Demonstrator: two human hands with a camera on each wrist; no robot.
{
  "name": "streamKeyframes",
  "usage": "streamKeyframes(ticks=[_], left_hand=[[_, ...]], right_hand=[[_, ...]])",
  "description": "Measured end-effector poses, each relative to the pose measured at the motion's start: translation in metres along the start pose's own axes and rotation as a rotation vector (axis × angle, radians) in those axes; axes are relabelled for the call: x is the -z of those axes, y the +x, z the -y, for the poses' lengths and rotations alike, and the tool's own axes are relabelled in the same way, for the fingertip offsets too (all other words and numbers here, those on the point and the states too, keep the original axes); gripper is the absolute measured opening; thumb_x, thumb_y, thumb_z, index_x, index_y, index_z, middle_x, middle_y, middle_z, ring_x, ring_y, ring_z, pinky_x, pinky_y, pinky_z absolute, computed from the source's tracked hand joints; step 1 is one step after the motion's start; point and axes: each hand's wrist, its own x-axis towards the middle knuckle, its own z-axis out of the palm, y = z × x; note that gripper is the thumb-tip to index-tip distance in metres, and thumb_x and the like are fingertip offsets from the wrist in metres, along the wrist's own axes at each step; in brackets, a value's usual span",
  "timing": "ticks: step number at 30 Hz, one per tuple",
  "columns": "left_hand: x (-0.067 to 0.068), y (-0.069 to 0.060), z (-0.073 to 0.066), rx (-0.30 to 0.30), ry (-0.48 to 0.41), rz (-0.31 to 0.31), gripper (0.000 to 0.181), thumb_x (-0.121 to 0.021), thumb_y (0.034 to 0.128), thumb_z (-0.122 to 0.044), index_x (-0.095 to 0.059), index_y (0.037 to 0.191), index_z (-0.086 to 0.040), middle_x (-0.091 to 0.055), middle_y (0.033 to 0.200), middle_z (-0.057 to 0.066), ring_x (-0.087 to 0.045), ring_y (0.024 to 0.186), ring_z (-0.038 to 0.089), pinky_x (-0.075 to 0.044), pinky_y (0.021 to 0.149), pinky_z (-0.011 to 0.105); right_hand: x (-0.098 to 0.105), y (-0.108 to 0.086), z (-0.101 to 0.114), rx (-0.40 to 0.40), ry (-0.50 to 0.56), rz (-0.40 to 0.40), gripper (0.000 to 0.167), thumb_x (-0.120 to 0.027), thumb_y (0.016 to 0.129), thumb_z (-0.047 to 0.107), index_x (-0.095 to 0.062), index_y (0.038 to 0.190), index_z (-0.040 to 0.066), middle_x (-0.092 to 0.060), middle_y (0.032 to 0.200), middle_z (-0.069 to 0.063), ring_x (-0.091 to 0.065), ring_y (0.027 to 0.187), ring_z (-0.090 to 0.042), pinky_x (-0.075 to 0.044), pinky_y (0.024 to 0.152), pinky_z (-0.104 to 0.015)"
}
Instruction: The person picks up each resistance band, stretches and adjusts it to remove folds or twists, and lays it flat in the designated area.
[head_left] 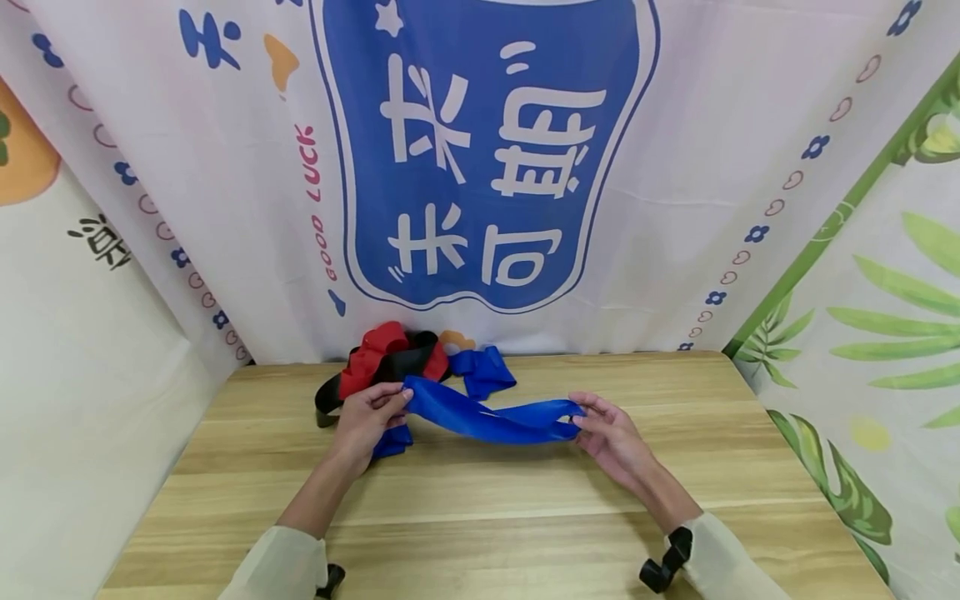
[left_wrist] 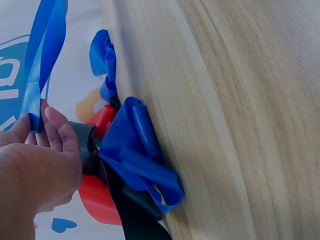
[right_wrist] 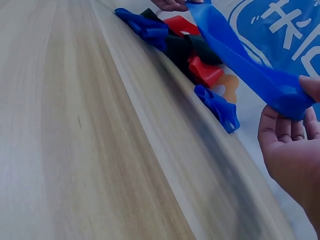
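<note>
A blue ribbon-like band (head_left: 480, 419) stretches in the air between both hands, folded double with a slight twist. My left hand (head_left: 369, 421) pinches its left end between thumb and fingers. At the other end, my right hand (head_left: 611, 437) grips the looped band with thumb and fingers. In the left wrist view the band (left_wrist: 45, 45) rises from the left hand (left_wrist: 45, 160). The right wrist view shows the band (right_wrist: 240, 57) running down to the right hand (right_wrist: 295, 150), where it bends over the fingers.
Behind the left hand lies a tangled heap of red band (head_left: 378, 350), black band (head_left: 405, 364) and more blue band (head_left: 486, 372) at the back of the wooden table (head_left: 480, 517). A printed cloth (head_left: 675, 250) hangs behind the table's far edge.
</note>
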Motion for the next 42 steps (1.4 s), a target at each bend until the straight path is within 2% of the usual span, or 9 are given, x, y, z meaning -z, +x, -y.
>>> streamKeyframes(ticks=[6,12,15,19,24,32,36,42], left_hand=[[-0.002,-0.002,-0.001,-0.024,0.001,-0.003,0.033,-0.073,0.1021,-0.018,-0.07,0.128,0.0,-0.077,0.104,0.0,-0.073,0.088,0.012,-0.063,0.09,0.034],[-0.002,-0.004,-0.003,-0.061,0.004,-0.004,0.033,-0.073,0.1024,-0.017,-0.066,0.13,-0.001,-0.078,0.103,0.002,-0.073,0.091,0.018,-0.064,0.088,0.033],[-0.003,-0.004,-0.004,-0.064,0.012,-0.007,0.032,-0.073,0.1026,-0.017,-0.066,0.129,-0.001,-0.078,0.104,0.003,-0.073,0.089,0.017,-0.064,0.087,0.032],[-0.003,-0.005,-0.005,-0.074,0.021,-0.016,0.03,-0.071,0.1034,-0.017,-0.067,0.128,0.0,-0.077,0.108,0.005,-0.072,0.088,0.013,-0.064,0.087,0.031],[-0.004,-0.004,-0.005,-0.093,0.015,-0.031,0.03,-0.07,0.1039,-0.018,-0.068,0.127,0.0,-0.074,0.114,0.009,-0.071,0.091,0.014,-0.064,0.084,0.028],[-0.006,-0.002,-0.006,-0.081,0.021,-0.025,0.032,-0.068,0.1057,-0.021,-0.07,0.131,-0.001,-0.069,0.116,0.01,-0.071,0.095,0.021,-0.064,0.087,0.034],[-0.008,-0.002,-0.005,-0.073,-0.017,-0.005,0.033,-0.066,0.1068,-0.02,-0.068,0.134,-0.002,-0.069,0.113,0.008,-0.071,0.095,0.025,-0.064,0.086,0.038],[-0.011,-0.002,-0.003,-0.078,-0.09,0.001,0.033,-0.064,0.1079,-0.019,-0.063,0.139,-0.008,-0.068,0.106,0.005,-0.068,0.092,0.02,-0.066,0.083,0.04]], right_hand=[[-0.001,-0.001,-0.002,-0.025,-0.078,-0.091,0.015,-0.057,0.107,0.001,-0.062,0.121,0.005,-0.071,0.114,-0.003,-0.07,0.096,-0.013,-0.06,0.086,-0.028],[-0.001,0.001,-0.005,-0.054,-0.145,-0.176,0.003,-0.06,0.107,0.007,-0.062,0.109,0.004,-0.072,0.101,-0.004,-0.072,0.088,-0.014,-0.063,0.086,-0.031],[-0.001,0.001,-0.006,-0.057,-0.152,-0.199,0.005,-0.061,0.107,0.006,-0.062,0.102,0.006,-0.072,0.098,-0.004,-0.073,0.088,-0.015,-0.063,0.086,-0.032],[-0.001,0.0,-0.005,-0.067,-0.174,-0.215,0.004,-0.061,0.107,0.006,-0.063,0.103,0.005,-0.067,0.108,-0.005,-0.071,0.096,-0.017,-0.062,0.091,-0.035],[0.0,-0.001,-0.004,-0.077,-0.208,-0.237,0.005,-0.065,0.106,0.009,-0.065,0.106,0.004,-0.061,0.113,-0.006,-0.066,0.104,-0.019,-0.06,0.098,-0.037],[-0.001,-0.002,0.001,-0.098,-0.177,-0.217,0.008,-0.062,0.108,0.012,-0.068,0.104,0.007,-0.067,0.106,-0.004,-0.068,0.096,-0.017,-0.059,0.093,-0.033],[-0.003,-0.003,0.002,-0.108,-0.136,-0.208,0.01,-0.06,0.109,0.011,-0.067,0.103,0.01,-0.068,0.101,-0.002,-0.068,0.093,-0.016,-0.059,0.092,-0.032],[-0.003,-0.004,0.0,-0.113,-0.077,-0.194,0.011,-0.058,0.109,0.009,-0.066,0.102,0.011,-0.068,0.097,-0.002,-0.067,0.09,-0.018,-0.059,0.09,-0.031]])
